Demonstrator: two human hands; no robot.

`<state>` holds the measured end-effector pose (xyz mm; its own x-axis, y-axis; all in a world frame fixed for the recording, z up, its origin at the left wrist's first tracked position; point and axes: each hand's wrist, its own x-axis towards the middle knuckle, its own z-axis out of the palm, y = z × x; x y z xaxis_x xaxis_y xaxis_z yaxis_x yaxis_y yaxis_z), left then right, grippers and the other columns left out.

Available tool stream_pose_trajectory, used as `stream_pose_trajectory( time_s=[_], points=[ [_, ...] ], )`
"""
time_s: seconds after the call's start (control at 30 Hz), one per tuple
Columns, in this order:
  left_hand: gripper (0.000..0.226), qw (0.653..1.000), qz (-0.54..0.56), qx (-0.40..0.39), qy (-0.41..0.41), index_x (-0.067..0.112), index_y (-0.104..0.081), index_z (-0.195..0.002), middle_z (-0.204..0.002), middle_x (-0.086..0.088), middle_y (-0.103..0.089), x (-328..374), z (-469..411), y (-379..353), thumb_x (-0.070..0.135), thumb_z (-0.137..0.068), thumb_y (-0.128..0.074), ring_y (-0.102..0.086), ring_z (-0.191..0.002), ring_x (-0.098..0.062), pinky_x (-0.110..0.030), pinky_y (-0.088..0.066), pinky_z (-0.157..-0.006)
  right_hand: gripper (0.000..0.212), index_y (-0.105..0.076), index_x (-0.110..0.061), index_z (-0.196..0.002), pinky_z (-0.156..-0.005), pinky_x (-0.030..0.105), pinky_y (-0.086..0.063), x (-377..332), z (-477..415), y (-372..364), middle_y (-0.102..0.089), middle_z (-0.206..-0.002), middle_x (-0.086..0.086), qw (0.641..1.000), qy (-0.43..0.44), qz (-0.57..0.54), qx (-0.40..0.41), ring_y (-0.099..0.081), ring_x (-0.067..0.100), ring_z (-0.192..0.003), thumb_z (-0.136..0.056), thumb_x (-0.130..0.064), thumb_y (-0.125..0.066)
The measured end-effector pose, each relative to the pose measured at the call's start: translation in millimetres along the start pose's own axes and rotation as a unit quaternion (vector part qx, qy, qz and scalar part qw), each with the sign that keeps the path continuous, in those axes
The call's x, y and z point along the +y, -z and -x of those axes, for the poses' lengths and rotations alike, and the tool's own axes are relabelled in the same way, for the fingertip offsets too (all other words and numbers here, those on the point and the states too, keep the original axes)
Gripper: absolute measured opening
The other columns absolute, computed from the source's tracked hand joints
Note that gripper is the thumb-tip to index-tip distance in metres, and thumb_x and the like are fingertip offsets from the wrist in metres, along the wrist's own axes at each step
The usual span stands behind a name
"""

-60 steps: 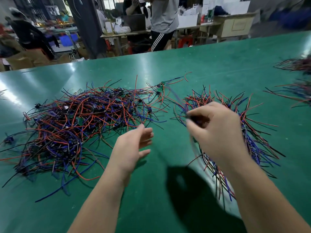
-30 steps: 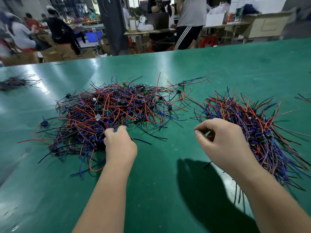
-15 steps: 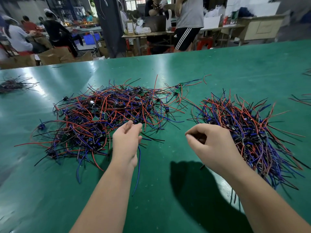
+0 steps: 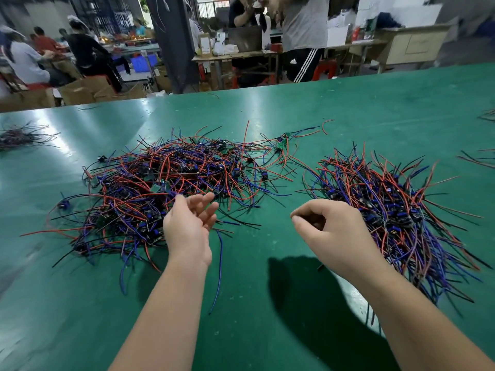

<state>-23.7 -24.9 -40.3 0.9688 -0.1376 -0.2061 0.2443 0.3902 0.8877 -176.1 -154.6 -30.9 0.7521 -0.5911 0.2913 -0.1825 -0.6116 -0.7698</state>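
Table [image 4: 375, 108] carries two wire heaps, gap between them. Left heap [image 4: 166, 183] centre-left, left hand [image 4: 187, 226] at its near edge. Right heap [image 4: 388, 199] just beside right hand [image 4: 332, 231]. Loose wire [image 4: 219, 263] right of left wrist. Small bundle [image 4: 21, 136] far left, well apart.

One camera sits on the person's head. It looks forward and down at the green bench [image 4: 348, 108], close above the left hand [image 4: 188, 228] and right hand [image 4: 332, 234], with the room far behind.
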Motion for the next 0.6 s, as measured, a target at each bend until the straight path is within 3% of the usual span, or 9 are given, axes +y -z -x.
stream_pose_trajectory(
  time_s=[0.07, 0.13, 0.27, 0.33, 0.43, 0.5, 0.57, 0.6],
  points=[
    [0.044, 0.988, -0.07, -0.059, -0.127, 0.011, -0.058, -0.071, -0.074, -0.001, -0.073, -1.0, 15.7, -9.2, 0.025, -0.104, -0.031, -0.064, -0.057, -0.01, -0.021, -0.048, -0.06, 0.011, -0.07, -0.021, -0.082, -0.061, 0.018, -0.049, 0.2, -1.9, -0.9, -0.067, -0.069, -0.005, 0.997, -0.032, -0.069, 0.014, -0.061, 0.006, -0.062, -0.087, -0.015, -0.063],
    [0.047, 0.952, -0.136, -0.162, -0.22, 0.006, -0.06, -0.069, -0.074, -0.003, -0.073, -7.2, 33.9, -17.6, 0.024, -0.103, -0.033, -0.064, -0.06, -0.013, -0.02, -0.05, -0.061, 0.012, -0.068, -0.022, -0.09, -0.058, 0.023, -0.049, -1.7, -4.8, -0.3, -0.07, -0.079, 0.003, 0.975, -0.085, -0.205, 0.019, -0.064, 0.011, -0.065, -0.092, -0.018, -0.057],
    [0.041, 0.847, -0.252, -0.36, -0.3, 0.008, -0.061, -0.067, -0.073, 0.001, -0.069, -25.4, 60.6, -21.4, 0.023, -0.096, -0.036, -0.065, -0.072, -0.015, -0.022, -0.049, -0.067, 0.026, -0.062, -0.013, -0.102, -0.052, 0.021, -0.049, -8.8, -11.2, 5.2, -0.071, -0.088, 0.014, 0.848, -0.188, -0.493, -0.05, -0.065, 0.017, -0.064, -0.087, -0.032, -0.055],
    [0.038, 0.783, -0.32, -0.421, -0.329, 0.012, -0.059, -0.067, -0.069, 0.003, -0.064, -34.3, 66.7, -20.4, 0.025, -0.097, -0.04, -0.061, -0.07, -0.014, -0.033, -0.05, -0.066, 0.031, -0.063, -0.006, -0.1, -0.051, 0.021, -0.051, -9.2, -10.1, 7.0, -0.072, -0.084, 0.015, 0.823, -0.182, -0.534, -0.062, -0.066, 0.017, -0.063, -0.074, -0.023, -0.062],
    [0.027, 0.681, -0.42, -0.461, -0.383, 0.021, -0.047, -0.067, -0.062, 0.007, -0.051, -44.9, 69.0, -19.4, 0.036, -0.09, -0.051, -0.048, -0.061, -0.014, -0.035, -0.043, -0.058, 0.026, -0.066, -0.004, -0.092, -0.054, 0.017, -0.051, -7.2, -8.3, 7.4, -0.073, -0.078, 0.012, 0.829, -0.161, -0.533, -0.046, -0.068, 0.015, -0.064, -0.066, -0.008, -0.064],
    [0.007, 0.667, -0.454, -0.475, -0.352, 0.026, -0.056, -0.082, -0.076, 0.009, -0.059, -47.0, 64.6, -16.2, 0.031, -0.08, -0.061, -0.055, -0.07, -0.011, -0.026, -0.047, -0.066, 0.021, -0.069, -0.007, -0.087, -0.054, 0.017, -0.05, -6.6, -8.6, 8.4, -0.073, -0.079, 0.011, 0.823, -0.147, -0.547, -0.039, -0.068, 0.013, -0.064, -0.067, -0.008, -0.063],
    [0.032, 0.682, -0.48, -0.457, -0.309, 0.026, -0.06, -0.108, -0.096, 0.011, -0.06, -47.8, 55.5, -11.8, 0.012, -0.078, -0.061, -0.056, -0.08, -0.004, -0.013, -0.044, -0.077, 0.018, -0.075, -0.013, -0.08, -0.055, 0.017, -0.05, -6.5, -9.6, 10.2, -0.074, -0.08, 0.009, 0.807, -0.13, -0.574, -0.049, -0.068, 0.012, -0.063, -0.068, -0.008, -0.062],
    [0.042, 0.706, -0.48, -0.433, -0.289, 0.022, -0.058, -0.118, -0.102, 0.009, -0.06, -46.4, 50.3, -11.0, 0.003, -0.081, -0.056, -0.055, -0.082, -0.003, -0.011, -0.043, -0.079, 0.018, -0.076, -0.016, -0.078, -0.055, 0.017, -0.051, -7.4, -9.7, 11.4, -0.074, -0.08, 0.007, 0.797, -0.121, -0.589, -0.057, -0.067, 0.011, -0.063, -0.068, -0.009, -0.062]
  ],
)
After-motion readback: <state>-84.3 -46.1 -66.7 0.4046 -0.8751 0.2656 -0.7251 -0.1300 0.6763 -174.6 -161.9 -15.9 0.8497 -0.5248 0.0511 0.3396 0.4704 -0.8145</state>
